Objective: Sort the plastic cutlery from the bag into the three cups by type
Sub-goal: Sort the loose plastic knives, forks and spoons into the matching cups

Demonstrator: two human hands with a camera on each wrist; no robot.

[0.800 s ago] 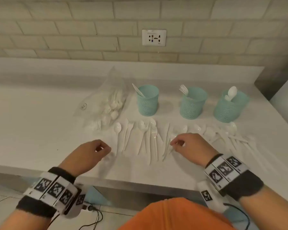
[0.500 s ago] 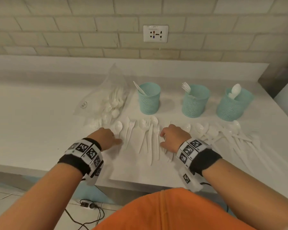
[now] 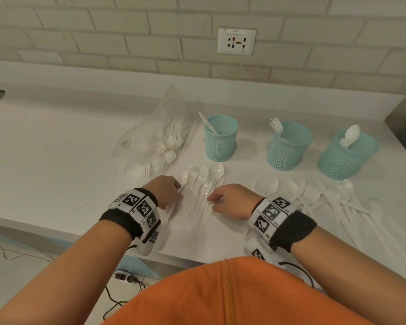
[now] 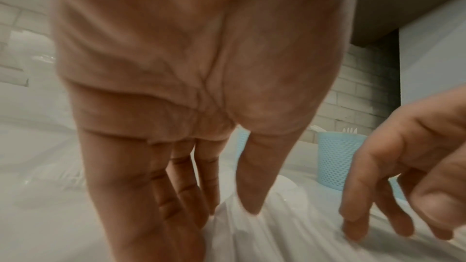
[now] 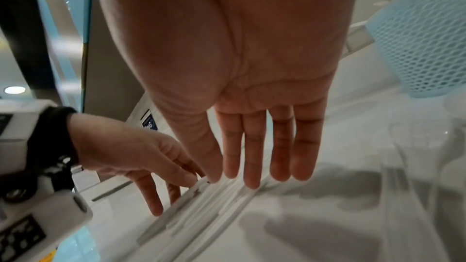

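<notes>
A bunch of white plastic cutlery point(image 3: 198, 192) lies pushed together on the white counter point(image 3: 56, 160), between my two hands. My left hand point(image 3: 171, 191) presses its left side with straight fingers point(image 4: 248, 196). My right hand point(image 3: 217, 200) presses its right side, fingers point(image 5: 252, 166) straight on the handles. Three teal mesh cups stand behind: the left cup point(image 3: 220, 139) holds a knife, the middle cup point(image 3: 288, 148) a fork, the right cup point(image 3: 347, 158) spoons. The clear bag point(image 3: 159, 141), with more cutlery inside, lies left of the cups.
More loose spoons, forks and knives point(image 3: 326, 198) lie scattered on the counter to the right, in front of the middle and right cups. The counter's front edge point(image 3: 80, 235) runs just under my wrists. A brick wall with a socket point(image 3: 236, 42) is behind.
Both hands moved forward and toward each other. The row of cutlery that lay spread out between them is now squeezed into one tight bunch.
</notes>
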